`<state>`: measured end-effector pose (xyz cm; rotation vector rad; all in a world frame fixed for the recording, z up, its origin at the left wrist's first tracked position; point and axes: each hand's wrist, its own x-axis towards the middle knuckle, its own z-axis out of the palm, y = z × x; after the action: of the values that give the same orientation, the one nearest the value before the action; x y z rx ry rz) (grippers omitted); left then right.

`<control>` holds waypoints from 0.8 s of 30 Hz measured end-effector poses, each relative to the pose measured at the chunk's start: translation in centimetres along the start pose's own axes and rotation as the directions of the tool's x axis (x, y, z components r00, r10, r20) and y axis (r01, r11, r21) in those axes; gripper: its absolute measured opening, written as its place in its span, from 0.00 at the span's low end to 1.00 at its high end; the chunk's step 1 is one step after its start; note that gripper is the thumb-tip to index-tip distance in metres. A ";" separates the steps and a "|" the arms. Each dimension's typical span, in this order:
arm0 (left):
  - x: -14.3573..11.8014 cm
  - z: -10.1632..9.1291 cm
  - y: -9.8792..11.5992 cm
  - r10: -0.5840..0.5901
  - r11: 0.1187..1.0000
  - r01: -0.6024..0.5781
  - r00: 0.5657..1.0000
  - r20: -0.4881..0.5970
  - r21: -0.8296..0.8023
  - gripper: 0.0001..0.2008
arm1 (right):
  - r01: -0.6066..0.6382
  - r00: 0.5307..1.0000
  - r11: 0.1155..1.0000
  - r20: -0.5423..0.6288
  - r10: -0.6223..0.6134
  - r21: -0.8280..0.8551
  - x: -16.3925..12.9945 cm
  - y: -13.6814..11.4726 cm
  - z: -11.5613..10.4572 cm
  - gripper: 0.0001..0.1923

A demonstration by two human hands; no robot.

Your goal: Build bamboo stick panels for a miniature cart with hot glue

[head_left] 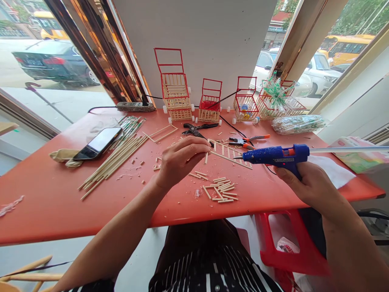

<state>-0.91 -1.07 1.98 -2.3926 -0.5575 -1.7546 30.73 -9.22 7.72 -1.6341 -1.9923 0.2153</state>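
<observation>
My left hand (179,160) pinches a small ladder-like frame of wooden sticks (229,153) and holds it just above the red table (54,194). My right hand (306,182) grips a blue hot glue gun (278,156); its nozzle points left and touches the frame's right end. A pile of short cut sticks (221,190) lies on the table below the frame. Black shears (196,129) and orange-handled pliers (247,140) rest just behind it.
Long wooden sticks (117,160) and a phone (99,142) lie at the left. Several red-framed miniature carts (174,91) stand along the back wall beside a power strip (135,106). Wrapped sticks (299,123) lie at the right. A red stool (288,247) is under the table.
</observation>
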 end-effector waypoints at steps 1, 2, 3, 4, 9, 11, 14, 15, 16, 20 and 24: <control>0.0 0.0 0.0 0.001 1.000 -0.001 1.000 -0.001 -0.002 0.05 | -0.006 1.000 1.000 0.004 0.006 -0.003 0.0 0.0 0.0 0.36; 0.0 0.0 0.0 0.001 1.000 -0.001 1.000 -0.002 -0.007 0.05 | -0.009 1.000 1.000 0.005 0.009 -0.005 -0.1 0.1 -0.1 0.36; 0.0 0.0 0.0 0.002 1.000 -0.002 1.000 -0.002 -0.013 0.06 | -0.010 1.000 1.000 0.005 0.010 -0.007 -0.1 0.1 -0.1 0.36; 0.0 0.0 0.0 0.001 1.000 -0.001 1.000 -0.002 -0.018 0.06 | -0.008 1.000 1.000 0.003 0.008 -0.009 -0.2 0.2 -0.1 0.36; 0.0 0.1 0.1 -0.004 1.000 0.004 1.000 -0.010 -0.011 0.05 | 0.001 1.000 1.000 -0.005 -0.001 -0.012 -0.4 0.8 -0.1 0.35; 0.0 0.1 0.0 -0.008 1.000 0.008 1.000 -0.016 -0.005 0.05 | 0.004 1.000 1.000 -0.005 -0.004 -0.011 -0.4 0.8 0.0 0.35; -0.1 0.1 0.0 -0.015 1.000 0.015 1.000 -0.015 -0.005 0.05 | 0.008 1.000 1.000 -0.004 -0.008 -0.012 -0.4 0.7 -0.1 0.34; -0.1 0.1 0.0 -0.016 1.000 0.016 1.000 -0.014 -0.005 0.05 | 0.006 1.000 1.000 -0.009 -0.006 -0.009 -0.4 0.7 -0.1 0.33; -0.1 0.1 0.0 -0.017 1.000 0.017 1.000 -0.015 -0.005 0.05 | 0.001 1.000 1.000 -0.014 -0.001 -0.004 -0.4 0.6 -0.2 0.33; -0.1 0.0 0.0 -0.003 1.000 0.003 1.000 -0.029 -0.025 0.07 | -0.062 0.998 0.996 -0.027 0.064 0.070 -0.4 0.9 -0.2 0.29; -0.2 0.1 0.1 0.001 1.000 -0.001 1.000 -0.017 -0.029 0.09 | -0.054 0.997 0.981 -0.046 0.064 0.187 0.0 1.5 0.0 0.28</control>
<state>-0.84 -1.22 1.81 -2.3944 -0.5325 -1.7925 31.98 -8.81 7.02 -1.5651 -1.8280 0.3659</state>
